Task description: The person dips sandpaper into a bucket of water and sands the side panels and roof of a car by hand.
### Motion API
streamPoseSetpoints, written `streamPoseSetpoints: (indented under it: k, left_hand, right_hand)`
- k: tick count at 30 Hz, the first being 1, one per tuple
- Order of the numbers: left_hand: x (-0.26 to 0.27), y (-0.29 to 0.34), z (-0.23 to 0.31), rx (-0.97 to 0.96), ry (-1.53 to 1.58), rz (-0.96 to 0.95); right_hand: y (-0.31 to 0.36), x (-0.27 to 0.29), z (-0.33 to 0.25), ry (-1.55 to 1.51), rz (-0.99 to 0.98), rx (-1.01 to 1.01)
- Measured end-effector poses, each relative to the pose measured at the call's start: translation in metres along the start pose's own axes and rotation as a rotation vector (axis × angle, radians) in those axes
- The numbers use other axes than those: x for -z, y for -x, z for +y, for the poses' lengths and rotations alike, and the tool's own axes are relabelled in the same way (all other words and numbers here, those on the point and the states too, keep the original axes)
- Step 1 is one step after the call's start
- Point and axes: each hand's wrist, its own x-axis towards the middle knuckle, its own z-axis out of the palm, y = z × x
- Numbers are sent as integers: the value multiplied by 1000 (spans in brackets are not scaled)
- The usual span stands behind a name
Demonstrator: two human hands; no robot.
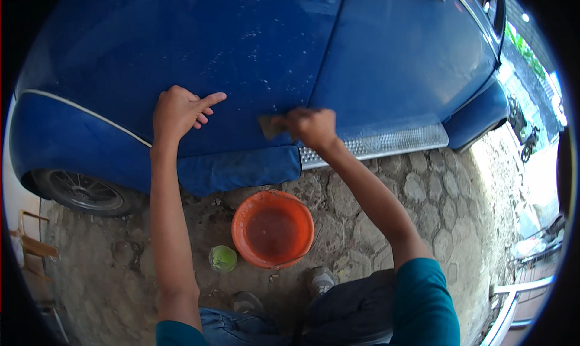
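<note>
My right hand (314, 127), blurred by motion, grips a flat grey-brown sheet that looks like sandpaper (271, 126) against the lower side of a blue car (241, 56). It is just left of the seam between two panels. My left hand (181, 113) is at the same panel farther left, holding nothing; one finger points right and the others bend loosely. Small white drops or specks dot the paint above and between my hands. Below stands an orange bucket (304, 225) with cloudy liquid in it. A small light-green container (223, 258) sits at its left.
A silver textured running board (386, 145) juts out at the car's base, its left part blue (238, 169). A spoked wheel (84, 189) is at the left. My shoes stand on stone paving (362, 237) behind the bucket. Metal rails (513, 303) are at lower right.
</note>
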Motion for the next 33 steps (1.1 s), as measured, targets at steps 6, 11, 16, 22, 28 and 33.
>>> streamPoseSetpoints:
  k: [6,11,16,22,28,33]
  left_hand:
    - [0,-1,26,20,-75,-11]
    - [-2,6,13,4,-74,28]
    - [-7,-1,25,-251,-114,271]
    - [-19,-7,47,-563,37,890]
    - [-42,-13,36,-611,-196,1167]
    - [-71,-23,5,-587,-203,1124]
  right_hand:
    - [-108,96,47,-61,472,-522]
    - [-59,37,15,75,277,-71]
    - [-129,115,65,300,342,-183]
    - [-130,98,31,275,114,40]
    - [-155,120,38,426,132,221]
    - [-205,147,49,283,261,-366]
